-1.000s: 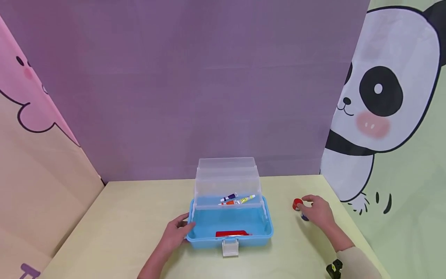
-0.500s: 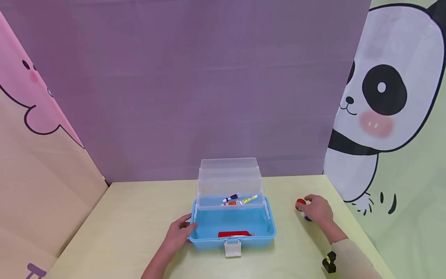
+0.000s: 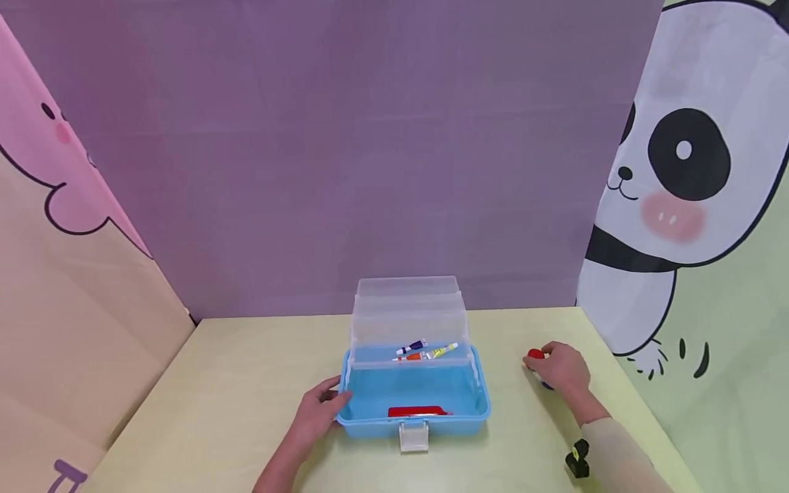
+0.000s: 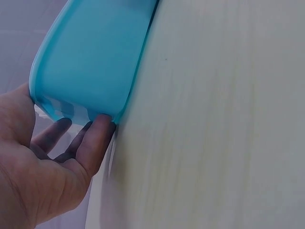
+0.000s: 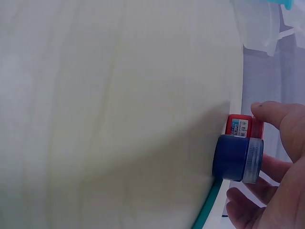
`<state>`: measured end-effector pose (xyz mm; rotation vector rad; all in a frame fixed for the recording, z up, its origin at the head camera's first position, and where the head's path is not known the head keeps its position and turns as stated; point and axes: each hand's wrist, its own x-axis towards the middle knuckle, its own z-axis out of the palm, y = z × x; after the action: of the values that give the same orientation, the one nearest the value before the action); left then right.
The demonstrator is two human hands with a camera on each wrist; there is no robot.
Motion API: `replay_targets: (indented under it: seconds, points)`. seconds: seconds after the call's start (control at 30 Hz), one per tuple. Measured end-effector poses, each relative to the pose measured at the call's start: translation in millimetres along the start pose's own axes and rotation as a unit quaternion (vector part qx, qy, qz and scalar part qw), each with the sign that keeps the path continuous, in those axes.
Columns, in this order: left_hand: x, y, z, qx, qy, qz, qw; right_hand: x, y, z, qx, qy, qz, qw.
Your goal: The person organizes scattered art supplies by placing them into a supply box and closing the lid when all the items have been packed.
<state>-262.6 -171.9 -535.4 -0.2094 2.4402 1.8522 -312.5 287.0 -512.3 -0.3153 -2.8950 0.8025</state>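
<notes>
An open light-blue box (image 3: pixel 409 428) with a raised clear lid (image 3: pixel 407 301) stands mid-table. My left hand (image 3: pixel 316 416) grips its left end, thumb over the rim, fingers against the outer wall in the left wrist view. At the table's right, my right hand (image 3: pixel 562 370) has thumb and index finger around a small red jar (image 3: pixel 535 354), pinching it. In the right wrist view the thumb touches the red jar (image 5: pixel 238 125) near its lid, and a blue jar (image 5: pixel 231 157) with a clear lid stands in front, hiding part of the fingers.
A red tube (image 3: pixel 418 411) lies along the box's front inner wall. Behind the clear lid's lower part show a dark purple tube (image 3: pixel 411 346), an orange tube (image 3: pixel 411 357) and a yellow tube (image 3: pixel 444 350). A white latch (image 3: pixel 414 437) hangs at the front.
The right thumb has moved over the red jar and covers more of it. My left hand keeps its grip on the box. The whole head view has shifted slightly.
</notes>
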Motion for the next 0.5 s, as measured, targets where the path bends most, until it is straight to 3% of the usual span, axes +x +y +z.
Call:
replay_targets:
  seconds: [0.2, 0.5]
  points:
    - [1.5, -1.2, 2.2, -0.001, 0.001, -0.013, 0.9999, -1.3, -0.2, 0.8, 0.008, 0.007, 0.006, 0.9999]
    - [-1.8, 0.8, -0.8, -0.018, -0.002, -0.003, 0.9998, 4.3, -8.7, 1.2, 0.021, 0.015, 0.004, 0.9996]
